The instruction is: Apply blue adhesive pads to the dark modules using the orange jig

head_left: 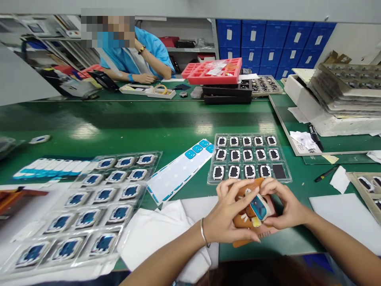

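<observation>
My right hand (pixel 284 204) pinches a small white frame with blue film (pixel 259 206), like a watch casing, tilted between thumb and fingers. My left hand (pixel 230 210) has its fingers spread, the index fingertip touching the frame's upper edge and the thumb stretched apart from it. Beneath both hands is an orange-brown pad (pixel 240 241) with a cartoon print, partly hidden. Just beyond them lies a clear tray (pixel 212 171) of white frames with dark centres; a dark square fills its near right pocket.
At left lies another clear tray (pixel 125 232) of blue-filmed frames. A sticker sheet (pixel 175 174) and white cloth (pixel 166 234) lie between the trays. A black pen (pixel 326 173) and stacked trays (pixel 336 91) are at right. Across the green table (pixel 143 123) sits a person in blue (pixel 157 49).
</observation>
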Motion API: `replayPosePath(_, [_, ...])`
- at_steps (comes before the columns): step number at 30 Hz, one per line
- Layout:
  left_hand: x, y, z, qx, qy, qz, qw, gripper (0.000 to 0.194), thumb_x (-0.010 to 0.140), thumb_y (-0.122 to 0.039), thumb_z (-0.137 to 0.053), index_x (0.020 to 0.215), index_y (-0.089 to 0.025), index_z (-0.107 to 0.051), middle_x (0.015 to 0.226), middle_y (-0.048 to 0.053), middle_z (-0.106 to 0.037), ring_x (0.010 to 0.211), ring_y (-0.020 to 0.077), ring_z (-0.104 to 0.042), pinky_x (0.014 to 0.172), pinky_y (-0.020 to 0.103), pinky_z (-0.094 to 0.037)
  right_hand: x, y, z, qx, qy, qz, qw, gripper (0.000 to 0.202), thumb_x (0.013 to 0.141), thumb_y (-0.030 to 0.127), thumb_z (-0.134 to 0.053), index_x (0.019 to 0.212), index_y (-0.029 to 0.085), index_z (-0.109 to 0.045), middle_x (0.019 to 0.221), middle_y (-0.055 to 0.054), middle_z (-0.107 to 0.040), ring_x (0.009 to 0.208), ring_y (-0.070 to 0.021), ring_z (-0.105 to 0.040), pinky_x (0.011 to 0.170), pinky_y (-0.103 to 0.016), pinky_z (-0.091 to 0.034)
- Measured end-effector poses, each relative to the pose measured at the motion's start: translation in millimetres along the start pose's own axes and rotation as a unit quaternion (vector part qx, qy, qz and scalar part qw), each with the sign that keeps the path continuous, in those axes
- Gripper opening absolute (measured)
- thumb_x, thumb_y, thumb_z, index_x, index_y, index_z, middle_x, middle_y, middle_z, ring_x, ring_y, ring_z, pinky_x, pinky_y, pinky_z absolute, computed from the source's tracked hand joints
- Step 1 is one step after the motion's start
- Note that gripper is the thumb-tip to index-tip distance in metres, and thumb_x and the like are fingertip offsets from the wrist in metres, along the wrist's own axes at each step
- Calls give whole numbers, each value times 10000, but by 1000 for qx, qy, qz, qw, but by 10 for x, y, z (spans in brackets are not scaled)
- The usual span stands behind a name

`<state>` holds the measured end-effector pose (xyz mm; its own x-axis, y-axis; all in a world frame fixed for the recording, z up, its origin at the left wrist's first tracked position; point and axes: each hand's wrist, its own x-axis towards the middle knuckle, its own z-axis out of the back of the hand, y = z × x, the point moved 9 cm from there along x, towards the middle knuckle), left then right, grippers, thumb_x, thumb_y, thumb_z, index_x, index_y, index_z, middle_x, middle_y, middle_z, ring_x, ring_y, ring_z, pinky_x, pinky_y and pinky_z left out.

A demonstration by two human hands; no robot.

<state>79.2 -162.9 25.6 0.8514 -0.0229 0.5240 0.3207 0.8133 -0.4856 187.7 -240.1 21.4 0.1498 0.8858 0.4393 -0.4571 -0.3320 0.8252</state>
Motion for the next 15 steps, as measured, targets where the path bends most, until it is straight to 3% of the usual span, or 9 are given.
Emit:
replayPosePath(2, [-14, 55, -16, 14, 13, 13, 1000, 952, 790, -792, -491, 1556, -322, -176, 1478, 135, -362, 1257, 350, -318, 1075, 522, -222, -20, -99, -8, 81, 4, -34, 996, 437, 790, 449, -742, 1121, 272, -518, 1017, -42, -558, 925, -194, -580, 788, -322, -495])
replayPosePath(4, [-25, 237, 51, 34, -2, 72, 997, 836, 873, -747, -386, 1559, -331, -151, 1481, 124, -373, 1271, 344, -326, 1073, 516, -238, -33, -201, -32, 152, 21, -76, 985, 449, 807, 470, -732, 1148, 285, -506, 1040, -41, -592, 938, -190, -613, 797, -312, -497])
replayPosePath(6, [-64, 552, 233, 68, -52, 180, 980, 649, 960, -627, -312, 1533, -327, -254, 1451, 109, -423, 1283, 324, -345, 1069, 501, -269, -34, -289, -40, 220, 36, -117, 968, 453, 819, 505, -714, 1152, 284, -501, 990, -36, -650, 908, -196, -652, 788, -320, -502])
replayPosePath(9, [-223, 1079, 620, 150, -121, 364, 911, 541, 940, -530, -429, 1408, -263, -480, 1390, 116, -494, 1270, 337, -386, 1038, 503, -327, 7, -344, 66, 259, 36, -138, 955, 446, 840, 562, -657, 1144, 268, -517, 941, -44, -698, 879, -226, -688, 787, -360, -517])
replayPosePath(12, [-387, 1438, 956, 242, -129, 485, 830, 506, 872, -478, -546, 1308, -223, -574, 1382, 128, -522, 1254, 374, -409, 993, 524, -359, 80, -318, 400, 47, -2, -103, 994, 363, 830, 471, -669, 1114, 257, -598, 1012, -59, -694, 874, -228, -664, 775, -364, -513])
replayPosePath(13, [-421, 1512, 1031, 265, -125, 506, 812, 505, 871, -471, -550, 1303, -210, -576, 1388, 133, -524, 1260, 379, -410, 987, 526, -361, 96, -298, 533, -63, -21, -91, 994, 327, 818, 415, -675, 1098, 253, -629, 1015, -60, -694, 866, -227, -645, 775, -369, -504])
replayPosePath(15, [-447, 1608, 1107, 296, -111, 523, 791, 549, 867, -482, -565, 1322, -176, -552, 1403, 155, -520, 1279, 381, -409, 991, 527, -357, 106, -264, 766, -252, -56, -78, 963, 297, 801, 335, -663, 1084, 244, -672, 952, -60, -702, 836, -230, -608, 781, -390, -481])
